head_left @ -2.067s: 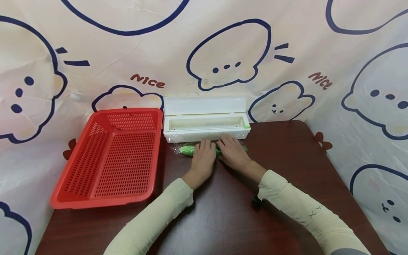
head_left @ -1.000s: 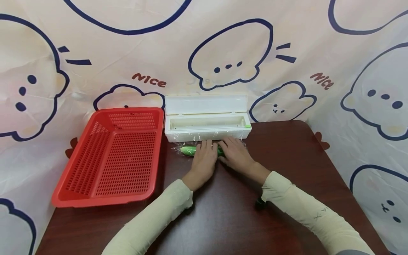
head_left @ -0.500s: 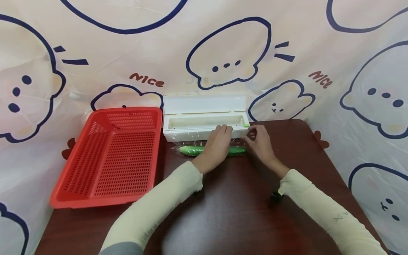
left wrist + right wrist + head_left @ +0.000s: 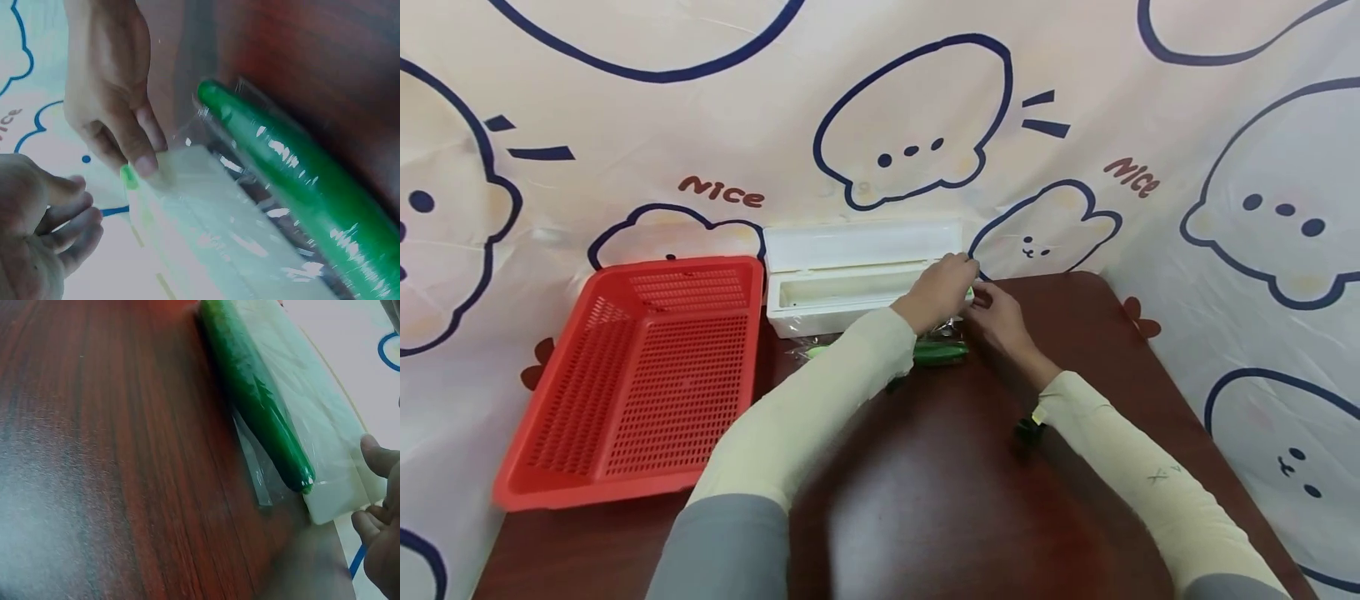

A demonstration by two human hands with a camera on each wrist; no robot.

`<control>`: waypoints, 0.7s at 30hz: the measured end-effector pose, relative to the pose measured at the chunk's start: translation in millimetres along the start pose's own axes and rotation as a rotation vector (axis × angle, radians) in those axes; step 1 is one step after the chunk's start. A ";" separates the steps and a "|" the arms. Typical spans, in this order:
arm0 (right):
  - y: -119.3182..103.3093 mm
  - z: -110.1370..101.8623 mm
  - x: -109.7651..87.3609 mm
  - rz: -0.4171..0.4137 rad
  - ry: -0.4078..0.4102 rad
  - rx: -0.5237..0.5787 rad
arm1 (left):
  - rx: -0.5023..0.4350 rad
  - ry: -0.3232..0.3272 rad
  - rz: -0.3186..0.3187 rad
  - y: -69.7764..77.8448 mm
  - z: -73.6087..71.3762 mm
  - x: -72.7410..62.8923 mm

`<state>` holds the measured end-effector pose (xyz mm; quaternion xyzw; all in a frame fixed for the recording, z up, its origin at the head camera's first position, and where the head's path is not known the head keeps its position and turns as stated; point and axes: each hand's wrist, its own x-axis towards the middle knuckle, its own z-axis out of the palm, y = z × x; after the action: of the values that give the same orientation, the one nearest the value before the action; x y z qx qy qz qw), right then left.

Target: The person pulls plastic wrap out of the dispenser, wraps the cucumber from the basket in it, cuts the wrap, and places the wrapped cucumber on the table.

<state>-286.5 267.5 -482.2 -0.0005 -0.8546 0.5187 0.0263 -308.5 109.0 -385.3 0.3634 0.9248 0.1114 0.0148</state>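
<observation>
A green cucumber [image 4: 940, 353] lies under clear cling film [image 4: 275, 212] along the front of a white cling film box [image 4: 812, 321], whose lid stands raised. My right hand [image 4: 998, 321] grips the right end of the box, its thumb on the front corner in the left wrist view. Beside that thumb is a small green slider [image 4: 129, 177] on the box edge. My left hand [image 4: 942, 287] reaches across over the same end, and its loosely curled fingers [image 4: 75, 228] hold nothing in the left wrist view. The left forearm hides part of the cucumber in the head view.
A red plastic basket [image 4: 748, 375] stands on the left of the dark wooden table [image 4: 940, 500]. Behind the table hangs a white cartoon-print sheet [image 4: 700, 125], which also covers both sides. The box stands at the table's back edge.
Both hands have left the wrapped cucumber and moved to the right end of the box. The left hand has travelled right and back, and its forearm now crosses the cucumber.
</observation>
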 end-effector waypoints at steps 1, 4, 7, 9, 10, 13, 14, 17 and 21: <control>0.0 0.2 0.9 -0.006 -0.003 0.019 | -0.013 -0.022 -0.008 -1.5 -2.0 3.6; 1.7 0.8 2.9 -0.007 -0.022 0.056 | -0.089 -0.079 -0.036 -6.5 -5.1 13.5; 4.2 2.4 4.4 -0.003 -0.045 0.084 | -0.135 -0.110 -0.065 -9.8 -7.3 20.2; 5.3 3.6 5.1 -0.009 -0.050 0.101 | -0.137 -0.113 -0.082 -10.4 -7.8 23.5; 5.3 4.2 5.0 -0.009 -0.045 0.106 | -0.129 -0.114 -0.090 -10.4 -7.3 25.0; 6.7 5.3 6.0 -0.001 -0.036 0.134 | -0.090 -0.118 -0.107 -8.6 -4.4 28.6; 7.5 5.3 6.3 0.002 -0.031 0.131 | -0.083 -0.118 -0.109 -7.7 -2.7 29.6; 11.6 4.5 7.4 -0.004 -0.018 0.110 | -0.073 -0.119 -0.110 -4.0 2.9 32.8; 16.0 2.3 8.3 -0.040 0.009 0.055 | -0.055 -0.131 -0.097 1.6 7.8 35.8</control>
<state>-295.3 273.1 -497.1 0.0149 -0.8398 0.5412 0.0403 -333.0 135.9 -390.6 0.3241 0.9350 0.1120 0.0906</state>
